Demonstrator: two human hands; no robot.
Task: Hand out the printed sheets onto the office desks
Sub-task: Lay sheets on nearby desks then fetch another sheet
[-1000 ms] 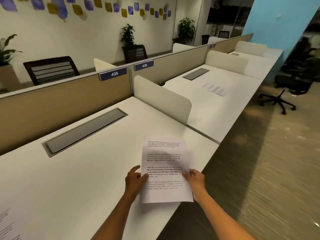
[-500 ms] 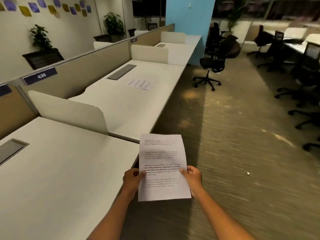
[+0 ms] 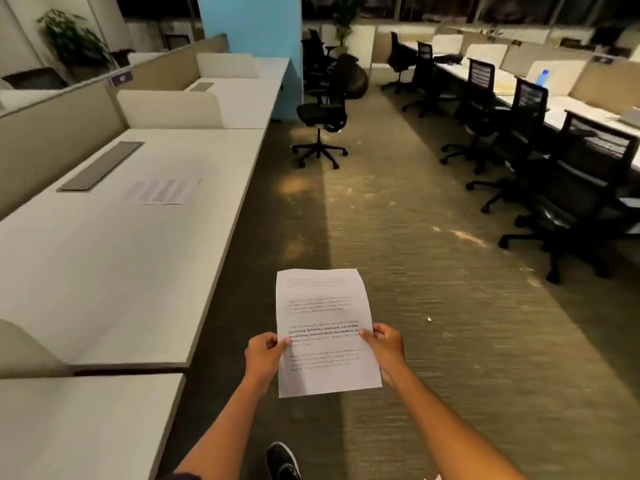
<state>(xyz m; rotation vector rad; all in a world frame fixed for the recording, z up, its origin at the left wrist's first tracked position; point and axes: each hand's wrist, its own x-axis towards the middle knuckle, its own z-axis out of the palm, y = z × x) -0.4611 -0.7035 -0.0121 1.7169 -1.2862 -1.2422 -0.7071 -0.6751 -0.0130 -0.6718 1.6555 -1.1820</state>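
Note:
A printed sheet [image 3: 325,334] hangs in front of me over the carpeted aisle, held by both hands. My left hand [image 3: 264,355] pinches its left edge and my right hand [image 3: 385,345] pinches its right edge. Whether it is one sheet or a thin stack cannot be told. To my left runs a row of white desks [image 3: 104,258] split by low dividers. Another printed sheet [image 3: 160,191] lies flat on the middle desk, beside a grey cable tray lid [image 3: 101,165].
A black office chair [image 3: 322,123] stands in the aisle ahead near a blue pillar [image 3: 250,36]. More black chairs [image 3: 568,199] line a second desk row on the right. Carpet stretches between the rows. My black shoe [image 3: 282,460] shows below.
My view has swung right, from over the near desk to along the aisle. The held sheet has moved off the desk and now hangs over the carpet. Both hands keep the same hold.

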